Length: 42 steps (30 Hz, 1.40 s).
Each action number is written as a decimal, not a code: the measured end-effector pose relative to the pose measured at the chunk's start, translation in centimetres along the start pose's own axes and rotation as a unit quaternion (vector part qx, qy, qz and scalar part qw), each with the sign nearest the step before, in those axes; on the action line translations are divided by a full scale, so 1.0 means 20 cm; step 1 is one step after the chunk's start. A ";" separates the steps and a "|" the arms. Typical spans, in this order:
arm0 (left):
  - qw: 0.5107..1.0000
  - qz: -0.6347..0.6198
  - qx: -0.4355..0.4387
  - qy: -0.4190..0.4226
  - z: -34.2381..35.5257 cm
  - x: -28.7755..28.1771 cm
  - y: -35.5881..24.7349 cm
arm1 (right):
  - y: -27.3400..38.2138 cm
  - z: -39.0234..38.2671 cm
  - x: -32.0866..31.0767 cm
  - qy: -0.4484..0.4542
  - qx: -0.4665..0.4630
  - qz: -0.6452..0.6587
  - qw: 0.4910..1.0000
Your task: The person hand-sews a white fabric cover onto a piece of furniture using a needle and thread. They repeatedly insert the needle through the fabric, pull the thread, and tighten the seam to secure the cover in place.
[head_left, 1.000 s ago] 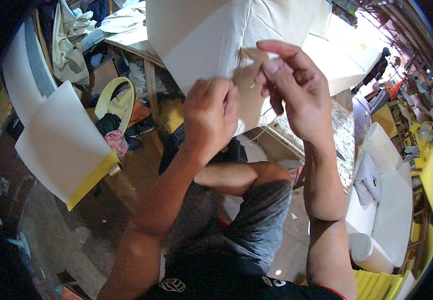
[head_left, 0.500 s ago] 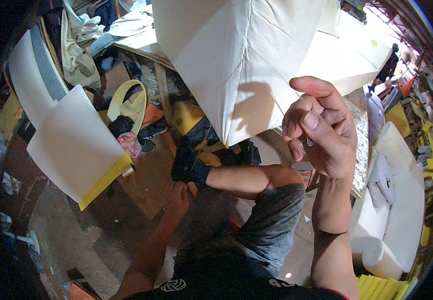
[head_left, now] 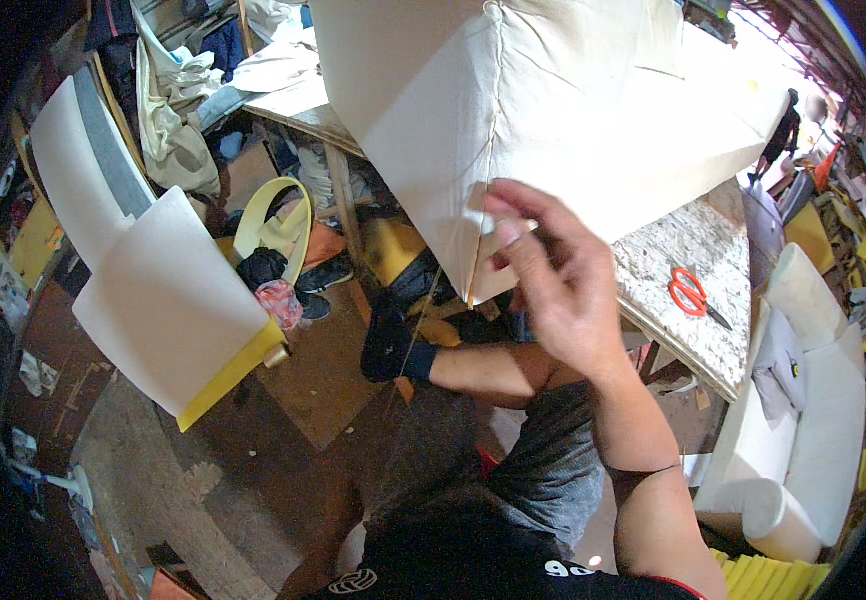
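Note:
A large cream-white, fabric-covered upholstery piece (head_left: pixel 423 140) rises before me, a stitched seam running down its edge to a pointed lower corner. My right hand (head_left: pixel 563 285) is beside that seam, just above the corner, with thumb and fingers curled together. Blur hides whatever lies between the fingertips. A small yellowish bit shows at the corner's tip. My left hand is out of sight; only part of its shadowed arm (head_left: pixel 333 520) shows low in the picture. Red-handled scissors (head_left: pixel 689 292) lie on the speckled worktop (head_left: pixel 698 235), right of my right hand.
Pale curved foam panels (head_left: pixel 168 310) with a yellow edge stand at left, near a yellow ring-shaped piece (head_left: pixel 298 225). A white sofa-like piece (head_left: pixel 803 400) is at right, with yellow foam (head_left: pixel 768 578) below it. My bent leg (head_left: pixel 493 372) is under the worktop.
My right hand has moved left and down to the seam, uncovering the scissors. My left hand, earlier low beside my foot, has dropped out of sight. The view has shifted slightly.

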State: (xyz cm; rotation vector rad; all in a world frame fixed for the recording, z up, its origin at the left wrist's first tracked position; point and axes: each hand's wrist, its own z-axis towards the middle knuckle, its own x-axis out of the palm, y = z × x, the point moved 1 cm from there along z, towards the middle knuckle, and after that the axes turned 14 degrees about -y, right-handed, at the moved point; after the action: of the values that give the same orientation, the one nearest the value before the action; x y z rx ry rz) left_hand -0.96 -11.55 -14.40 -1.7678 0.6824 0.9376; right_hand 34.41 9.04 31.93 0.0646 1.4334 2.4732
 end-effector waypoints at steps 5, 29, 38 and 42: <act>0.996 0.011 -0.068 0.056 -0.17 0.04 0.20 | -0.05 -0.07 0.15 0.040 0.127 0.204 0.970; 0.884 -0.092 0.358 -0.285 0.21 -0.75 -1.09 | -1.26 -0.78 -0.08 0.032 0.103 -0.046 0.993; 0.917 -0.094 0.335 -0.193 0.20 -0.65 -1.20 | -1.30 -0.82 -0.04 0.162 0.153 -0.108 0.969; 0.917 -0.073 0.351 -0.177 0.20 -0.53 -1.15 | -1.17 -0.80 0.02 0.162 0.097 -0.044 0.981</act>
State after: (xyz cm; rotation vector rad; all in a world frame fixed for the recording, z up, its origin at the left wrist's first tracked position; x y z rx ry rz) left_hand 10.30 0.82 5.12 -0.9652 0.5463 0.7506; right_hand 36.25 6.51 3.74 -0.3719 1.7623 2.3423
